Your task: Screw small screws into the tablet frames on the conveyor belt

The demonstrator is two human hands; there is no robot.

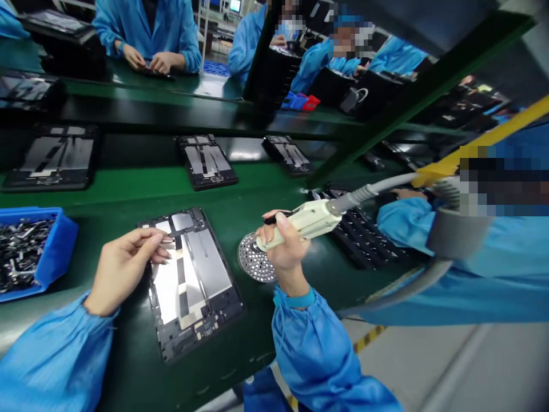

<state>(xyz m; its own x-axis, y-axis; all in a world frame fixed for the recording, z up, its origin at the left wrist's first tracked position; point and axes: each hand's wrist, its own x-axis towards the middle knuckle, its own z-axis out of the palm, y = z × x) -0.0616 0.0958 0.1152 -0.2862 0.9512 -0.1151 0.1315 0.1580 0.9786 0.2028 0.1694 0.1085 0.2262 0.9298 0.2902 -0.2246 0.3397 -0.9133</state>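
Observation:
An opened tablet [217, 266] lies on the green bench in front of me, its silver inside, dark ribbon strips and circuit board facing up. My left hand [128, 260] is over its upper left part, thumb and fingers pinched together; whatever is between them is too small to name. To the right, my right hand [285, 243] is wrapped round a cream electric screwdriver [315, 220] with a black lever and a thick grey lead. The screwdriver's tip is hidden. Just below that hand sits a round metal plate full of holes [253, 263].
A blue bin [60, 246] of small metal parts stands at left. More opened tablets [208, 160] lie along the far side. A black tray [364, 240] with small parts is at right, beside a co-worker's blue sleeve [405, 223]. A green post slants across the right.

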